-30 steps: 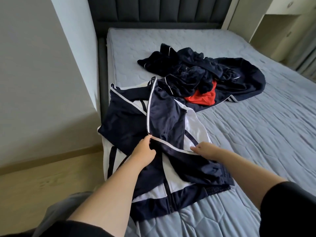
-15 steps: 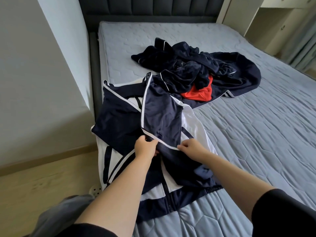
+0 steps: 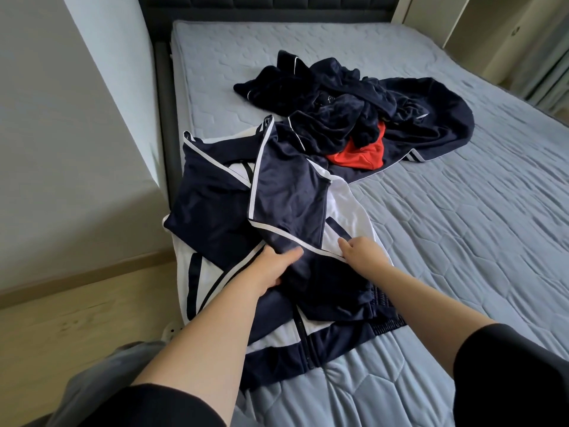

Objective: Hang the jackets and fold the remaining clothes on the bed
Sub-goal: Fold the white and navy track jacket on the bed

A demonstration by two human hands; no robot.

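A navy and white track jacket (image 3: 215,211) lies spread on the near left corner of the bed (image 3: 462,226), its hem and zip toward me. One navy sleeve (image 3: 289,198) with white piping is folded across its front. My left hand (image 3: 274,266) grips the lower fold of that sleeve, thumb on top. My right hand (image 3: 361,252) pinches the white piped edge of the sleeve just to the right. Behind the jacket sits a heap of dark navy clothes (image 3: 354,112) with a red garment (image 3: 360,155) showing under it.
The bed has a grey quilted cover and a dark padded headboard (image 3: 261,7). A white wall (image 3: 92,118) and wooden floor (image 3: 77,318) lie to the left. A cupboard (image 3: 492,23) and curtain stand at the back right. The jacket's left side hangs over the bed edge.
Both hands have drawn closer together along the sleeve's piped edge. My left hand now grips further under the fold, and the view has tilted down and nearer.
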